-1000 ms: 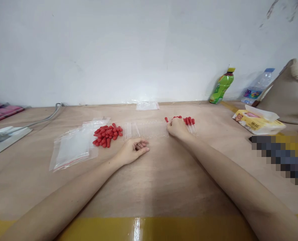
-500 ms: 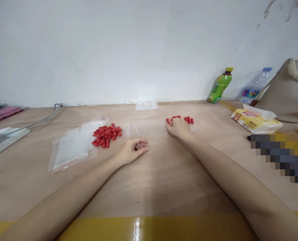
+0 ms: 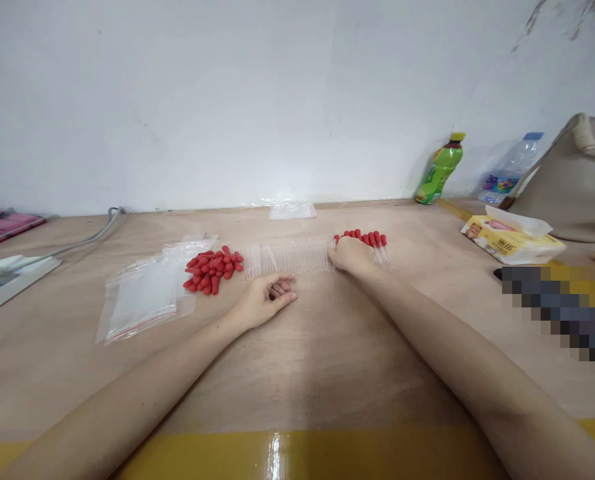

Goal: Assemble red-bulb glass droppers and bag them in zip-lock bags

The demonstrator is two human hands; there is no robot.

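Observation:
My left hand (image 3: 267, 299) rests on the table, palm turned inward, fingers loosely curled with a gap to the thumb and nothing in it. Just beyond it lies a row of clear thin glass tubes (image 3: 297, 257). A pile of red rubber bulbs (image 3: 212, 270) sits to that hand's left. At the right end of the tube row, my right hand (image 3: 350, 255) has its fingers closed low on a dropper whose red bulb (image 3: 336, 238) shows above them; the grip itself is partly hidden. Red-bulbed droppers (image 3: 381, 248) lie side by side beyond and right of this hand.
Clear zip bags (image 3: 142, 297) lie at left, another bag (image 3: 292, 211) by the wall. A cable (image 3: 92, 237) runs at far left. On the right stand a green bottle (image 3: 440, 170), a clear bottle (image 3: 510, 170), a tissue box (image 3: 510, 243) and a beige bag (image 3: 577, 187).
My right hand has shifted slightly left and down, uncovering more of the red-bulbed row. The bulb at its left end now stands straighter. My left hand stays put.

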